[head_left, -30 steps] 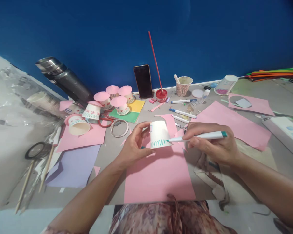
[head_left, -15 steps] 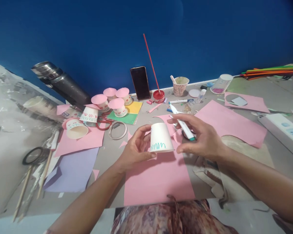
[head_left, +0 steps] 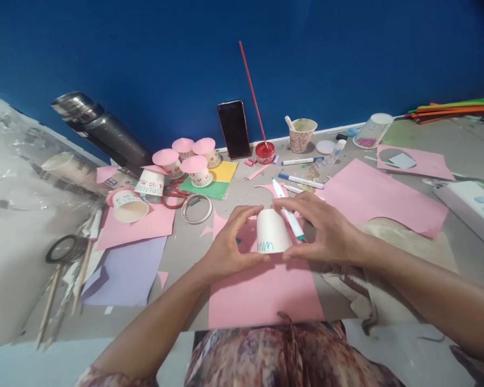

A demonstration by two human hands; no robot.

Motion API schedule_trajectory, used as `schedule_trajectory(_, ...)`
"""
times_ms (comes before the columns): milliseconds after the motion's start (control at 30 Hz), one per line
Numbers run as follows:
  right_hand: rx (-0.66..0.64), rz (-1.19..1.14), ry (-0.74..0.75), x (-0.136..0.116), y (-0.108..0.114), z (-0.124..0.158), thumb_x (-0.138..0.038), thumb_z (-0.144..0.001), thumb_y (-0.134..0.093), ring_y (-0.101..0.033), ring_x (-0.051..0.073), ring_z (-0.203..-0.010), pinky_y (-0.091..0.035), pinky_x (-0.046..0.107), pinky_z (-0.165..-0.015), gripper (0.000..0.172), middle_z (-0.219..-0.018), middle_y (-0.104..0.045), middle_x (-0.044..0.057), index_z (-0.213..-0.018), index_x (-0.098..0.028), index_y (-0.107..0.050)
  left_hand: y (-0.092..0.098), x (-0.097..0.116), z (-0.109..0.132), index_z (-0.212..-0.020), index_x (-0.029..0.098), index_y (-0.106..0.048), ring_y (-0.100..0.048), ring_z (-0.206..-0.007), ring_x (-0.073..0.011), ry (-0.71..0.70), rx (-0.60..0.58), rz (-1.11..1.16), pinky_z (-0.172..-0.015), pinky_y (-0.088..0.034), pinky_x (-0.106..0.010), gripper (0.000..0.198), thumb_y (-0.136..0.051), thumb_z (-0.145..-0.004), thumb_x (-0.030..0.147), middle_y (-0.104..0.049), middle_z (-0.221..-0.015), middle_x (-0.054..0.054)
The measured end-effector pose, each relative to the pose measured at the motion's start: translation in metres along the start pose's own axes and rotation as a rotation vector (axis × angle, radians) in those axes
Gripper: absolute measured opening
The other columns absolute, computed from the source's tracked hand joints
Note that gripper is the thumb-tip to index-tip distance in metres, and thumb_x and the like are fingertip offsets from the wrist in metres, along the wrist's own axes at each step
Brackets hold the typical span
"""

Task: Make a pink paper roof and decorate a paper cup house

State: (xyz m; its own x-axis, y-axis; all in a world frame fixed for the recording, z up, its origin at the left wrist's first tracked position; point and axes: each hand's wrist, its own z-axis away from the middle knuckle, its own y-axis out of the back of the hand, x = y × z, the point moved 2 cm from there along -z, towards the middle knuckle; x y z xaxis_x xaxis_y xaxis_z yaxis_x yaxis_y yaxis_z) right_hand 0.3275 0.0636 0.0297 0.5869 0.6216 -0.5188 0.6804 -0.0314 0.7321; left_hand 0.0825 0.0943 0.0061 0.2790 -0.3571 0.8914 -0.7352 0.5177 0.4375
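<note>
A white paper cup [head_left: 272, 231], upside down with green zigzag strokes near its rim, is held above a pink sheet [head_left: 262, 295]. My left hand [head_left: 236, 242] grips its left side, thumb low and fingers near the top. My right hand [head_left: 325, 228] has a white marker [head_left: 289, 212] with a green end tucked between its fingers, while its thumb and fingertips meet the cup's right side. Whether the marker's tip is capped I cannot tell. To the left stand several decorated cups with pink paper tops, one of them a cup [head_left: 196, 171] on green and yellow paper.
Behind are a phone [head_left: 233, 129], a red paint pot [head_left: 265, 153] with a brush, and a patterned cup [head_left: 301, 135]. A dark flask [head_left: 108, 137] leans at the left. A tape roll [head_left: 197, 208], purple paper [head_left: 125, 274] and a power strip [head_left: 474, 207] lie around.
My right hand has moved in and now touches the cup, marker still in its fingers. The cup has turned, so fewer green strokes face me. The view has shifted slightly.
</note>
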Motion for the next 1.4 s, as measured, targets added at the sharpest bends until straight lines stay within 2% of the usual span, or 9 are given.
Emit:
schedule_trajectory(67, 0.028, -0.039, -0.014, -0.001, 0.002, 0.0, -0.046, -0.072, -0.094, -0.069, 0.034, -0.105, -0.059, 0.047, -0.086, 0.085, -0.129, -0.075, 0.015, -0.146, -0.022, -0.058, 0.0, 0.002, -0.001, -0.147, 0.033, -0.053, -0.054, -0.134, -0.0333, -0.009, 0.015, -0.067, -0.109, -0.05, -0.047, 0.084, -0.092, -0.073, 0.033, -0.054, -0.147, -0.01)
schedule_trajectory(133, 0.123, -0.109, -0.009, -0.004, 0.009, 0.001, -0.038, -0.083, -0.087, -0.071, 0.031, -0.104, -0.059, 0.044, -0.087, 0.064, -0.124, -0.077, 0.012, -0.141, -0.026, -0.063, 0.0, 0.003, -0.002, -0.144, 0.031, -0.054, -0.055, -0.133, -0.0322, -0.028, 0.057, -0.077, -0.109, -0.049, -0.046, 0.082, -0.091, -0.072, 0.028, -0.055, -0.145, -0.01)
schedule_trajectory(200, 0.233, -0.211, 0.007, -0.007, 0.018, 0.003, -0.028, -0.095, -0.074, -0.072, 0.026, -0.09, -0.057, 0.039, -0.081, 0.033, -0.103, -0.081, 0.007, -0.128, -0.028, -0.073, 0.0, 0.003, -0.004, -0.142, 0.03, -0.054, -0.055, -0.132, -0.0313, -0.033, 0.096, -0.073, -0.109, -0.049, -0.046, 0.08, -0.089, -0.071, 0.023, -0.055, -0.143, -0.01)
schedule_trajectory(267, 0.285, -0.342, 0.03, -0.01, 0.023, 0.004, -0.025, -0.101, -0.066, -0.068, 0.021, -0.071, -0.054, 0.036, -0.071, 0.019, -0.08, -0.077, 0.004, -0.115, -0.027, -0.079, 0.0, 0.002, -0.004, -0.141, 0.029, -0.054, -0.056, -0.131, -0.0309, -0.026, 0.114, -0.061, -0.109, -0.049, -0.047, 0.079, -0.088, -0.07, 0.021, -0.056, -0.142, -0.01)
schedule_trajectory(400, 0.214, -0.508, 0.036, -0.014, 0.024, 0.005, -0.03, -0.1, -0.07, -0.063, 0.017, -0.063, -0.05, 0.032, -0.062, 0.016, -0.074, -0.075, 0.004, -0.105, -0.023, -0.083, 0.0, 0.001, -0.004, -0.141, 0.029, -0.053, -0.055, -0.133, -0.0314, -0.017, 0.108, -0.023, -0.11, -0.048, -0.047, 0.08, -0.088, -0.07, 0.021, -0.055, -0.143, -0.01)
schedule_trajectory(533, 0.135, -0.545, -0.08, -0.014, 0.02, 0.008, -0.021, -0.098, -0.069, -0.064, 0.014, -0.063, -0.049, 0.027, -0.059, 0.009, -0.076, -0.074, 0.001, -0.097, -0.023, -0.078, 0.001, -0.001, -0.004, -0.142, 0.029, -0.053, -0.055, -0.133, -0.0317, -0.032, 0.102, -0.021, -0.11, -0.049, -0.047, 0.081, -0.088, -0.07, 0.02, -0.055, -0.144, -0.01)
schedule_trajectory(767, 0.119, -0.516, -0.099, -0.016, 0.018, 0.008, -0.017, -0.093, -0.071, -0.065, 0.014, -0.063, -0.05, 0.024, -0.059, 0.006, -0.075, -0.073, 0.0, -0.092, -0.022, -0.075, 0.001, -0.001, -0.003, -0.143, 0.028, -0.052, -0.055, -0.133, -0.0318, -0.058, 0.091, -0.046, -0.11, -0.049, -0.047, 0.082, -0.088, -0.069, 0.02, -0.056, -0.143, -0.011)
schedule_trajectory(1000, 0.119, -0.456, -0.137, -0.019, 0.018, 0.002, -0.024, -0.093, -0.072, -0.066, 0.016, -0.062, -0.052, 0.027, -0.057, 0.008, -0.073, -0.075, 0.003, -0.086, -0.022, -0.075, 0.001, 0.001, -0.004, -0.142, 0.029, -0.055, -0.057, -0.131, -0.0327, -0.048, 0.092, -0.053, -0.109, -0.051, -0.048, 0.081, -0.089, -0.069, 0.02, -0.057, -0.143, -0.01)
schedule_trajectory(1400, 0.148, -0.51, -0.173, -0.015, 0.021, 0.005, -0.025, -0.095, -0.071, -0.065, 0.016, -0.06, -0.05, 0.028, -0.056, 0.008, -0.071, -0.073, 0.002, -0.088, -0.021, -0.074, -0.001, -0.008, -0.003, -0.144, 0.031, -0.054, -0.054, -0.139, -0.0336, 0.003, 0.1, 0.135, -0.113, -0.048, -0.047, 0.082, -0.09, -0.071, 0.02, -0.055, -0.148, -0.011)
